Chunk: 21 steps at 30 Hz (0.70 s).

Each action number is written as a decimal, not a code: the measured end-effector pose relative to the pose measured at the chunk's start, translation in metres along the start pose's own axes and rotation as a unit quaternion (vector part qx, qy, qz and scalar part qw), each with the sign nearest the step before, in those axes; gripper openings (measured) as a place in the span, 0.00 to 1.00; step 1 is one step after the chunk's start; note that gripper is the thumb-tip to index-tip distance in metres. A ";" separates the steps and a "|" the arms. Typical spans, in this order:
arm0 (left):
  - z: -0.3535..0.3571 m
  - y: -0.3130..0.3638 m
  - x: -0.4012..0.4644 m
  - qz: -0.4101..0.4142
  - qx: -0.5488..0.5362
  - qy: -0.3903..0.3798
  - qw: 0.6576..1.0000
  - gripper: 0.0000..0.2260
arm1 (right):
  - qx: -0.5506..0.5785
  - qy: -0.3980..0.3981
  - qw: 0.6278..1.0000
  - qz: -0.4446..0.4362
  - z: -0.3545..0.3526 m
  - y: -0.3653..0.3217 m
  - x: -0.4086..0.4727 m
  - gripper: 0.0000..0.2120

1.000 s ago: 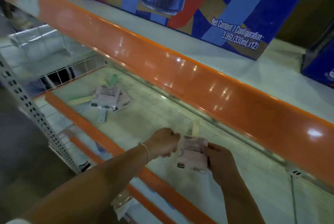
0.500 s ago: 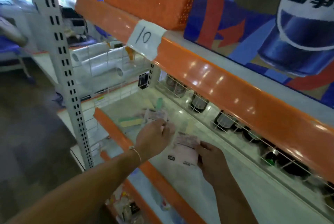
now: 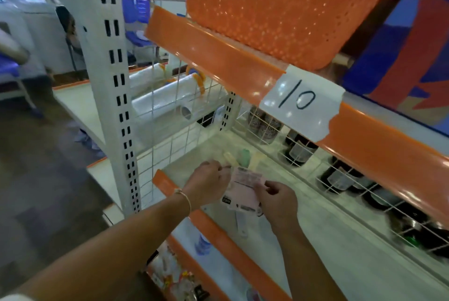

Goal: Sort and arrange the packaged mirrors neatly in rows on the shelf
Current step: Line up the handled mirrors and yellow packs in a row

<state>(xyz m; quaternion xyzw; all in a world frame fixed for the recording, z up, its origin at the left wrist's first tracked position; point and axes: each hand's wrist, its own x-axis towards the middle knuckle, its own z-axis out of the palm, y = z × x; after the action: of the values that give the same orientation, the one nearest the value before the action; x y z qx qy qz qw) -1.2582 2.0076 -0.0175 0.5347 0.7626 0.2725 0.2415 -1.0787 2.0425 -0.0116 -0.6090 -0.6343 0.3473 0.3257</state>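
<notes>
I see my right hand [image 3: 275,197] pinching the near right edge of a pink packaged mirror [image 3: 244,190], held just above the shelf [image 3: 323,240] near its front left corner. My left hand [image 3: 206,184] is curled at the package's left edge, touching it; I cannot tell how firmly it grips. More mirrors [image 3: 239,157] lie behind, toward the shelf's back left corner. A label reading 10 [image 3: 300,101] marks the rail above.
</notes>
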 end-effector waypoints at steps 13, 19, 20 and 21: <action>0.022 0.004 0.023 -0.028 0.069 -0.033 0.997 0.22 | -0.122 -0.081 0.989 0.014 -0.004 0.027 0.013 0.36; 0.038 0.030 0.010 -0.030 0.051 -0.057 0.997 0.19 | -0.113 -0.071 0.991 0.029 -0.036 0.038 0.005 0.20; 0.045 0.036 0.008 -0.021 0.048 -0.059 0.997 0.19 | -0.116 -0.066 0.991 0.028 -0.044 0.043 0.003 0.17; 0.051 0.043 0.005 -0.014 0.050 -0.068 0.996 0.20 | -0.123 -0.059 0.990 0.030 -0.053 0.046 0.001 0.17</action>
<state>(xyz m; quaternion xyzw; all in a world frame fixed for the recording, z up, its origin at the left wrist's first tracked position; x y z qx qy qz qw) -1.1969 2.0320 -0.0267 0.5523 0.7647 0.1939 0.2693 -1.0089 2.0461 -0.0211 -0.6416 -0.6720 0.3115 0.1993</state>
